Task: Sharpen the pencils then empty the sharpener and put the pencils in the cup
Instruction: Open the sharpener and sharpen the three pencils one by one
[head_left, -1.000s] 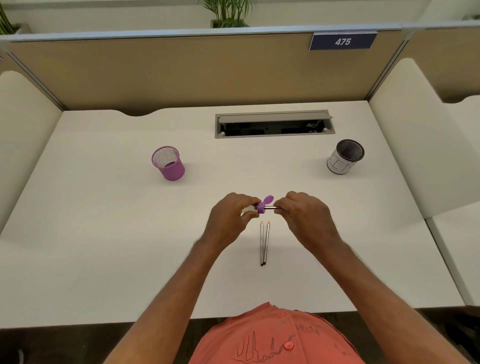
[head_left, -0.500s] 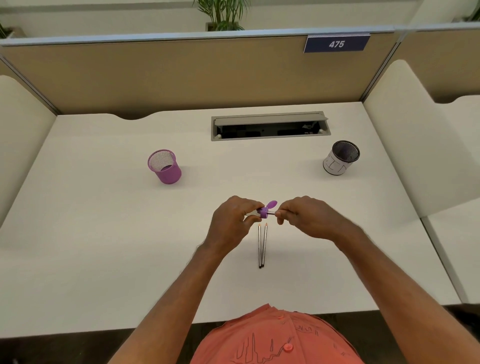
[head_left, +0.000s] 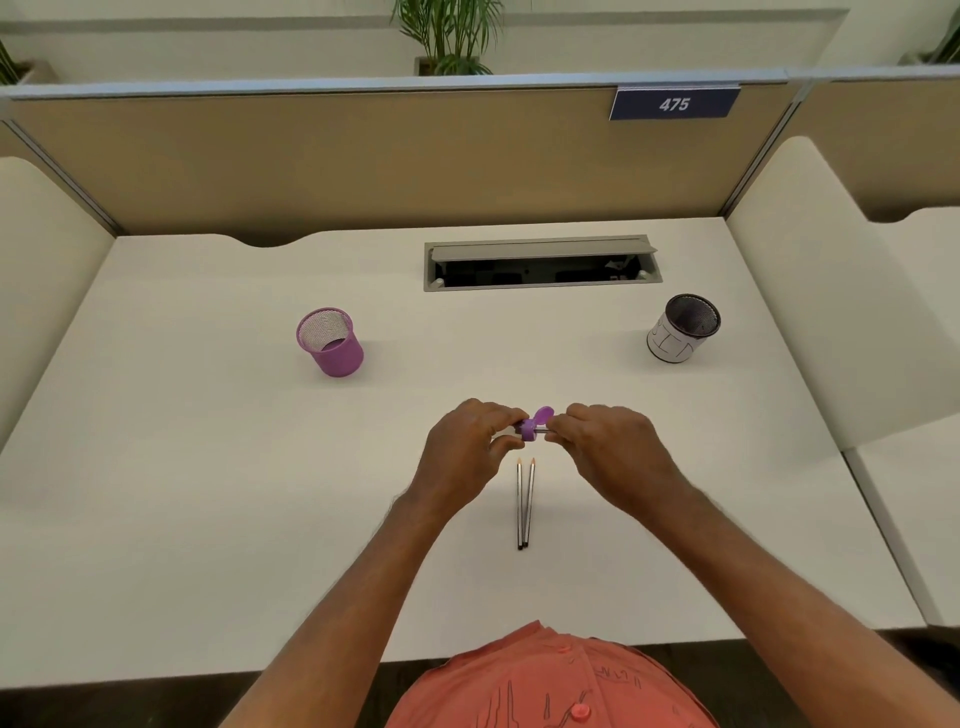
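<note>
Your left hand (head_left: 467, 452) pinches the purple sharpener (head_left: 531, 427) between thumb and curled fingers, just above the table (head_left: 208, 493), with its flip lid standing open toward the far side. Your right hand (head_left: 605, 449) has its fingers curled round the pencil (head_left: 542, 431); only a short stretch of shaft shows between that grip and the sharpener, and the rest is hidden in your hand.

The relation that matters is the pencil's long axis: it runs left to right, straight from your right grip into the sharpener's mouth. The sharpener lies directly left of that grip, almost touching your fingertips, so any twist has to stay on this line or the tip will likely bind or snap.

The two other pencils (head_left: 523, 501) lie side by side on the table just below your hands, points aimed away from you, long axes crossing the held pencil's at about a right angle. Both look already sharpened, so this is probably the last one.

The purple mesh cup (head_left: 330, 343) stands well off to your left and farther away, the dark-rimmed white cup (head_left: 683, 328) well off to your right. Your left hand is nearer the purple one, your right nearer the white. Which serves which purpose can't be told from here.
</note>
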